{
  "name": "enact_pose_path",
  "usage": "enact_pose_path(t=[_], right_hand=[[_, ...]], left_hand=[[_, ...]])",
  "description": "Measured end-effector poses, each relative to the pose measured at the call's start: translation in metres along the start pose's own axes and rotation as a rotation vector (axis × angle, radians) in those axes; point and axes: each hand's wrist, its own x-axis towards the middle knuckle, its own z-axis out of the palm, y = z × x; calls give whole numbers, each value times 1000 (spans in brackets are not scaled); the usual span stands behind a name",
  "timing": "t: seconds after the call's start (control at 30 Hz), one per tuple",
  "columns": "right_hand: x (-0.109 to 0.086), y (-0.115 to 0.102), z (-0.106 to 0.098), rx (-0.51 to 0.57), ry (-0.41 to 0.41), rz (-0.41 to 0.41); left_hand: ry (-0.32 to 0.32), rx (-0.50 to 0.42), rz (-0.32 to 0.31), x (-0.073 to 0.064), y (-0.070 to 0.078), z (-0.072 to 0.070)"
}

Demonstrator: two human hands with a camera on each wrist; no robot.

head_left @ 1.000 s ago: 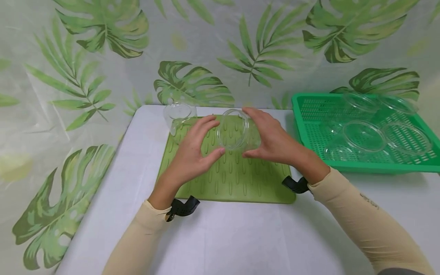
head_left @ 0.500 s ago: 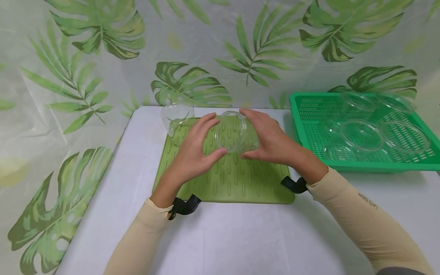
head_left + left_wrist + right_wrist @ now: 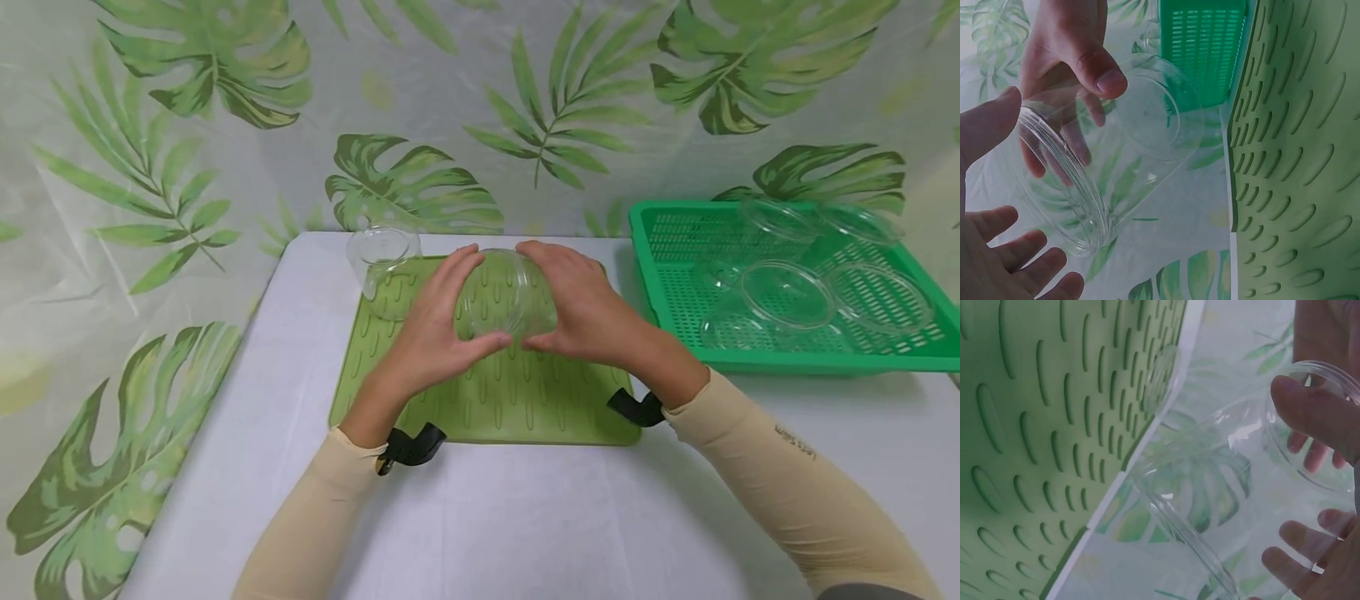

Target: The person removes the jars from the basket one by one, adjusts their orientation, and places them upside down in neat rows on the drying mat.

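Note:
A clear jar with a thick ringed rim (image 3: pixel 1063 156) lies tilted on its side in the air above the green mat (image 3: pixel 480 408). My right hand (image 3: pixel 588 304) grips its body, thumb on one side and fingers on the other. At the rim end, my left hand (image 3: pixel 442 325) is spread in a curve, its thumb tip close to the rim; I cannot tell whether it touches. The left wrist view shows the left fingers (image 3: pixel 1035 250) apart from one another below the rim. Another clear vessel (image 3: pixel 386 247) stands at the mat's far left corner.
On the right is a green slotted basket (image 3: pixel 648 258) with several clear vessels (image 3: pixel 787 293) in it. A white cloth (image 3: pixel 525 517) covers the table, and a leaf-patterned sheet (image 3: pixel 420 67) hangs behind it.
My left hand has moved right and closer around the jar's rim. The right hand and jar have shifted slightly left, and the jar's opening has turned more sideways.

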Motion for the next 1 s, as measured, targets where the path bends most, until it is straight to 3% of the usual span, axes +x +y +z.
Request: enact_pose_path(t=[0.27, 0.43, 0.73, 1.0], right_hand=[[-1, -2, 2, -40, 13, -34], [-1, -4, 1, -61, 10, -46], [-2, -7, 4, -82, -6, -69], [-3, -5, 7, -76, -8, -88]], left_hand=[[-49, -26, -38, 2, 0, 3], [-43, -14, -48, 3, -1, 3], [-69, 2, -31, 1, -1, 1], [-7, 5, -20, -4, -2, -2]])
